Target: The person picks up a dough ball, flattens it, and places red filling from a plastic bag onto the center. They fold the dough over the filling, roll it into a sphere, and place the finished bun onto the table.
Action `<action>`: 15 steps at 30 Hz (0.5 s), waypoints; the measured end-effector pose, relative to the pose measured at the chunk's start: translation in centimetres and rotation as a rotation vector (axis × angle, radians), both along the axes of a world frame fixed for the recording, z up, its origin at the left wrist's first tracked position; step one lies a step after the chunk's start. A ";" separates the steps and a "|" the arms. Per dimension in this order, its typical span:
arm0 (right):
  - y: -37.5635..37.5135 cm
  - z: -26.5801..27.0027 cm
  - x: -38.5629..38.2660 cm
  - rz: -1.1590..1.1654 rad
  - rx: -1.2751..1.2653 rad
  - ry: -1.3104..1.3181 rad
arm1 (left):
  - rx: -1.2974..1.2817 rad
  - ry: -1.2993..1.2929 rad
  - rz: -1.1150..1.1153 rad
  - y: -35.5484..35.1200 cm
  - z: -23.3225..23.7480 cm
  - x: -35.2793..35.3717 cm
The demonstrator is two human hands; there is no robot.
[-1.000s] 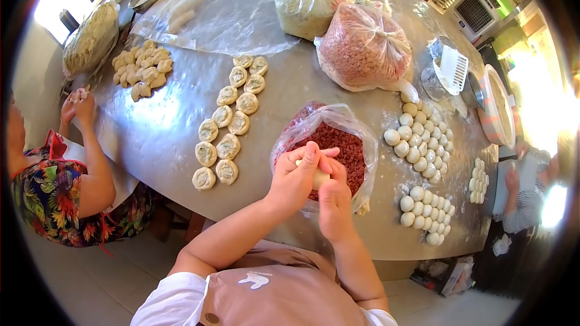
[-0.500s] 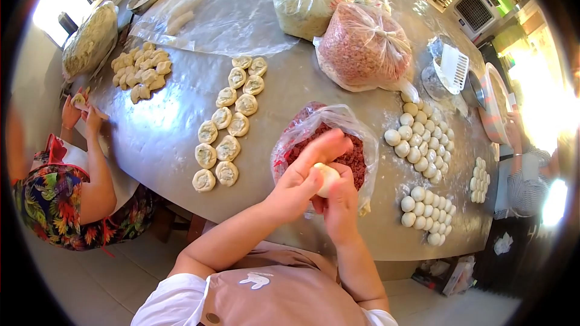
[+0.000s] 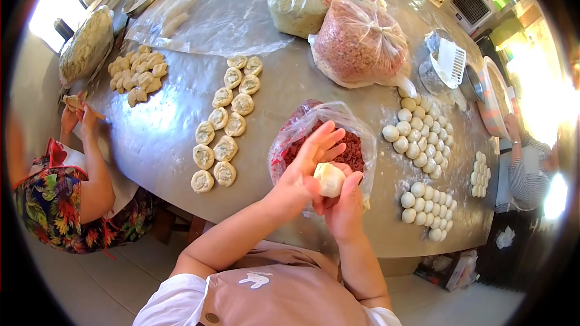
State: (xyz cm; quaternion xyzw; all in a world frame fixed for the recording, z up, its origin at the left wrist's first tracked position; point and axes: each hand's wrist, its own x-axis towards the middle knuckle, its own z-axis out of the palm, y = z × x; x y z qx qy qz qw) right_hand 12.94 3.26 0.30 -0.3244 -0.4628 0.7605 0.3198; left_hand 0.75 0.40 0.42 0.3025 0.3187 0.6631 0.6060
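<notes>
A pale dough ball (image 3: pixel 330 180) rests between my two hands, over an open plastic bag of dark red filling (image 3: pixel 353 152). My left hand (image 3: pixel 302 172) supports it from the left, with its fingers stretched up and apart and its thumb by the ball. On the right, my right hand (image 3: pixel 344 202) has its fingers curled around the ball's lower side, the thumb pointing up. Left of the bag, flat round filled dough pieces (image 3: pixel 225 148) lie in two columns on the metal table (image 3: pixel 163 163).
White dough balls (image 3: pixel 417 139) stand in groups at the right, dough lumps (image 3: pixel 139 75) at the upper left. Tied bags, one with pink filling (image 3: pixel 360 42), lie at the back. A co-worker (image 3: pixel 66 199) handles dough at the left; another person (image 3: pixel 528 169) is at the right.
My left hand's fingers have lifted and spread, showing more of the ball. The co-worker's hands at the left have shifted around their dough. The view has moved slightly.
</notes>
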 end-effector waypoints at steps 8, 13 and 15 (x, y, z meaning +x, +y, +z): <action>0.1 -0.4 0.3 0.078 0.205 -0.109 | 0.050 0.261 0.034 0.3 -1.3 -0.6; -1.0 0.0 -0.5 -0.071 0.192 -0.066 | 0.103 0.089 0.070 0.3 -1.1 0.3; -0.7 -0.8 0.6 -0.004 0.218 -0.122 | 0.172 0.275 0.282 0.5 -0.2 1.0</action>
